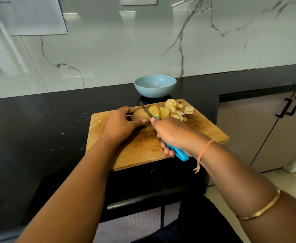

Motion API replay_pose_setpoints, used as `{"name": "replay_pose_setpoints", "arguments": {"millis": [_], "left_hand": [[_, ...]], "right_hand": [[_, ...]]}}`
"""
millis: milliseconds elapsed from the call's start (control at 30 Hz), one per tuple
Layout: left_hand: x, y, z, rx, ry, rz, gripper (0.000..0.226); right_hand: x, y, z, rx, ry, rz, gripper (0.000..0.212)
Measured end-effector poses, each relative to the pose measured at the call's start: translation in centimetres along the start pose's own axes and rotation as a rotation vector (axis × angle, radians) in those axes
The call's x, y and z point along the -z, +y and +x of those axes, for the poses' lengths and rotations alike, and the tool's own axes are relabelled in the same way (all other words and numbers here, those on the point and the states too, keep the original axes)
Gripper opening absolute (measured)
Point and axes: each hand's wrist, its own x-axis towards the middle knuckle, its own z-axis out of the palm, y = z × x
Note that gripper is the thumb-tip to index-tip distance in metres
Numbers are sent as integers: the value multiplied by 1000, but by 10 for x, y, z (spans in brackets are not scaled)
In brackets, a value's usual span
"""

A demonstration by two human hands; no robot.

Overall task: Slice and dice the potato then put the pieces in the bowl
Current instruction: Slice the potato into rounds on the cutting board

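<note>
A wooden cutting board lies on the black counter. On it my left hand grips the uncut end of a potato, fingers curled over it. My right hand holds a knife by its blue handle; the blade rests in the potato just right of my left fingers. Several round potato slices lie fanned out to the right of the blade. A light blue bowl stands behind the board and looks to hold nothing.
The black countertop extends left, with small white specks on it. A marble backsplash rises behind. A grey cabinet with black handles stands to the right, below the counter. The board's near corner overhangs the counter edge.
</note>
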Motion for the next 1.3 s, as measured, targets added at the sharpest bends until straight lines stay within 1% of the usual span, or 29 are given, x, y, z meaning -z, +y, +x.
{"name": "replay_pose_setpoints", "arguments": {"millis": [67, 133, 233, 367, 467, 533, 633, 700, 767, 1033, 1200, 1300], "left_hand": [[1, -1, 0, -5, 7, 1, 49], [0, -1, -2, -31, 5, 13, 48], [0, -2, -5, -76, 3, 32, 47], [2, -5, -1, -37, 27, 35, 48], [1, -6, 1, -21, 23, 39, 48], [2, -6, 2, -16, 18, 31, 48], [2, -7, 1, -12, 14, 11, 46], [2, -8, 1, -16, 22, -4, 45], [1, -8, 2, -11, 30, -7, 45], [0, -6, 2, 1, 39, -6, 44], [0, -6, 2, -1, 58, 4, 44], [-1, -5, 2, 0, 60, 17, 43]], "right_hand": [[1, -3, 5, -14, -51, 102, 48], [3, -10, 12, -17, -85, 153, 39], [4, -19, 20, -12, -91, 66, 30], [5, -13, 25, -60, -129, 63, 33], [5, -7, 23, -74, -109, 43, 32], [1, -5, 19, -56, -67, 56, 36], [-5, 0, 17, 29, 8, 107, 43], [-7, 3, 15, 97, 23, 149, 44], [-5, 5, 11, 127, 16, 180, 46], [-5, 7, 11, 137, -14, 206, 45], [-7, 7, 12, 156, 5, 197, 46], [-9, 4, 12, 119, 5, 179, 45]]}}
